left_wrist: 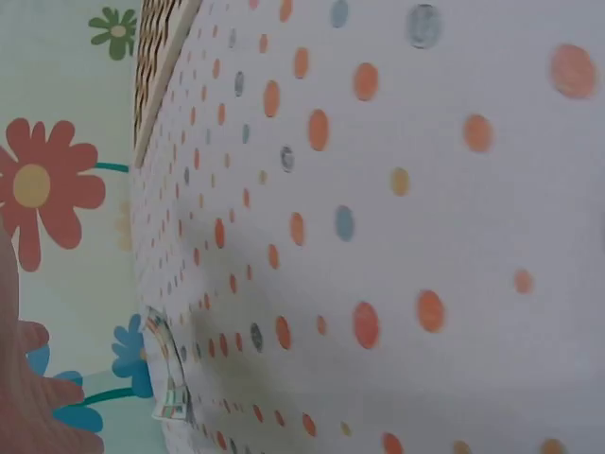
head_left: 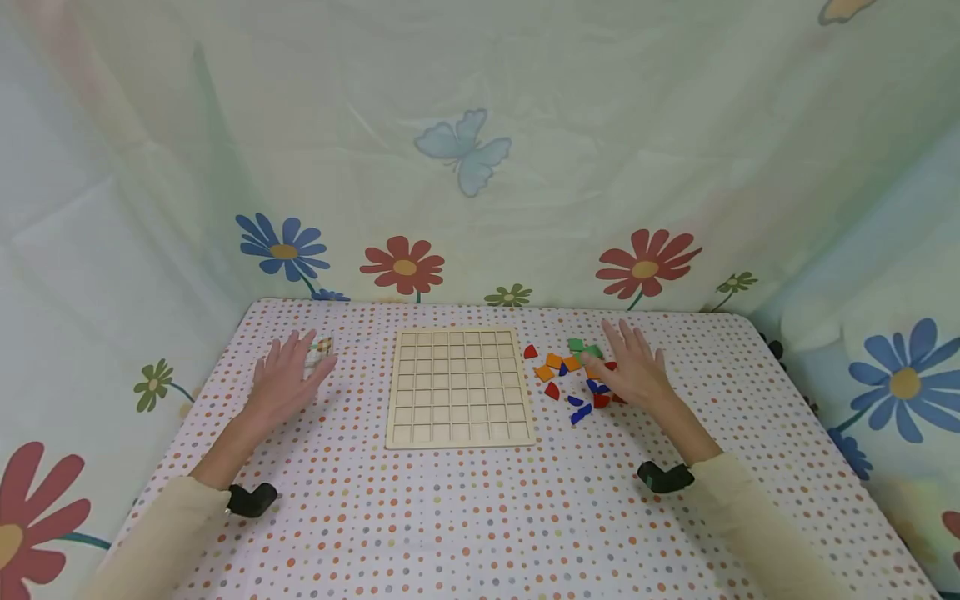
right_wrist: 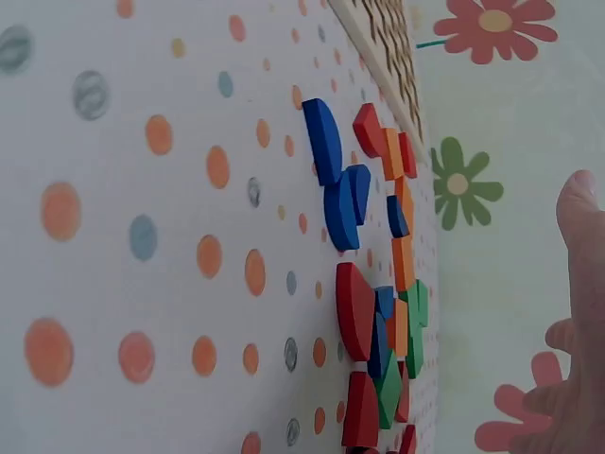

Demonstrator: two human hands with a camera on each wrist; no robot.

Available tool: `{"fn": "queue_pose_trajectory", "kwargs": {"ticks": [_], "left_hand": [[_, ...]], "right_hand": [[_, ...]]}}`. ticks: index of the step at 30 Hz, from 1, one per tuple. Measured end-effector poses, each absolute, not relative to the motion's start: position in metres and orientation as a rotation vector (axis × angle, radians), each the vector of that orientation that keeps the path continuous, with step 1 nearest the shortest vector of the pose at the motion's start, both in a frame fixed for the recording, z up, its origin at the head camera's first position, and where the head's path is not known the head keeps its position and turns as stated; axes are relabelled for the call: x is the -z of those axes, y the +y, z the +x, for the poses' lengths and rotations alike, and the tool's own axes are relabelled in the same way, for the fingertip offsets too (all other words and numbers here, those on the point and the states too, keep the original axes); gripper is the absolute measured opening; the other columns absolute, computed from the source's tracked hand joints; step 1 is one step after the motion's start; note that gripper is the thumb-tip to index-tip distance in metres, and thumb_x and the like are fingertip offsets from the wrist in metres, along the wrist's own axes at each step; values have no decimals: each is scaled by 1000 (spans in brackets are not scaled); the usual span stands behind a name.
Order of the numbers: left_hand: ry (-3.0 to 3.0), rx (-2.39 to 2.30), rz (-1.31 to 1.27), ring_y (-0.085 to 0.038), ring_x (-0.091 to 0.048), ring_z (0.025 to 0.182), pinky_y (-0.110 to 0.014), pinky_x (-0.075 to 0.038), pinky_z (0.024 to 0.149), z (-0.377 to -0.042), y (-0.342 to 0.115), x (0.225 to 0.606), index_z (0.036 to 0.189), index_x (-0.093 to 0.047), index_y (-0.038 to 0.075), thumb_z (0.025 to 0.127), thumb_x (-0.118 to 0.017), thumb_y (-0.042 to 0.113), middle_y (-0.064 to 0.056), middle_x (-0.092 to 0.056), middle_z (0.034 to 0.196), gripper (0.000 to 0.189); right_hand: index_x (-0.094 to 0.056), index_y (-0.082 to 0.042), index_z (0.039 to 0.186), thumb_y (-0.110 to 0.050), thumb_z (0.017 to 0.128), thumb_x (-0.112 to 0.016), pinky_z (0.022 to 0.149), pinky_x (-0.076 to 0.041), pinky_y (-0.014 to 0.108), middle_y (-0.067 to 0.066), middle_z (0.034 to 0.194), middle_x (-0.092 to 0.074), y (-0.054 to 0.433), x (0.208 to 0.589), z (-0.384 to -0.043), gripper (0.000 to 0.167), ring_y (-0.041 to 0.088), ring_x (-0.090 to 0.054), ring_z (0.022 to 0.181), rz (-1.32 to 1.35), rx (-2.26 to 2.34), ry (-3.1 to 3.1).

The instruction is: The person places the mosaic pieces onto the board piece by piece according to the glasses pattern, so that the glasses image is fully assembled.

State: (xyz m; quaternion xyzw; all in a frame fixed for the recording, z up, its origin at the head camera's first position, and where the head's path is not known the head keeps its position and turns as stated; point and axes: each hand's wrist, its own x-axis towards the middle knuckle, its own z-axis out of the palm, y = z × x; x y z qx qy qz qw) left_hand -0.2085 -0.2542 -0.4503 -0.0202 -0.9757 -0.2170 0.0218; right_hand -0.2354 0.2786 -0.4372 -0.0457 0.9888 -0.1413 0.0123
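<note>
My left hand (head_left: 285,379) hovers over the left of the table, fingers spread and holding nothing. Partly hidden behind it lies a small printed paper or card (head_left: 324,345), which looks slightly bent in the left wrist view. On the right, my right hand (head_left: 633,371) is held with fingers extended over a scatter of small flat pieces, covering some of them. Among these are red quarter-round pieces (head_left: 552,391), orange squares (head_left: 544,373), blue half-round pieces (right_wrist: 323,142) and green pieces (head_left: 576,344). Between the hands lies a pale wooden grid board (head_left: 462,388) with bare square cells.
A dotted cloth (head_left: 420,525) covers the table. Behind and beside it hangs a pale curtain (head_left: 555,200) printed with flowers and a butterfly. Dark wrist mounts (head_left: 252,500) sit by both sleeves. Small dark objects (head_left: 775,346) show past the table's right edge.
</note>
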Motion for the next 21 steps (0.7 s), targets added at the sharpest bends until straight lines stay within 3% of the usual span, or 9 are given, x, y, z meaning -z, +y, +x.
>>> {"fn": "queue_pose_trajectory", "kwargs": {"ticks": [3,10,16,21], "left_hand": [[-2987,705,-68,-56,-7,144,-75,-7,109,-211,-252,451,156,-18,7,96,-34,65,-28,-14,159,85],[-2858,1182,-161,-46,-13,148,-67,-17,114,-215,-247,454,156,-12,6,102,-38,51,-25,-14,160,76],[-2719,1564,-192,-39,-22,148,-59,-27,115,-207,-223,465,156,-15,9,102,-37,51,-18,-21,161,71],[-2669,1695,-202,-36,-27,146,-57,-28,116,-202,-202,478,155,-23,13,102,-41,49,-13,-26,159,67]], "right_hand": [[-16,-7,156,-64,94,-41,108,-11,78,30,159,-13,279,439,-237,87,53,-12,144,-145,487,3121],[-24,1,152,-46,101,-45,112,-18,70,31,157,-18,278,433,-240,72,51,-19,143,-166,885,3120],[-28,-3,152,-49,100,-45,112,-23,67,27,155,-27,277,434,-239,71,48,-26,141,-125,1113,3115],[-30,-9,152,-52,100,-41,113,-26,63,23,154,-32,279,443,-240,69,43,-31,141,-57,1372,3085]]}}
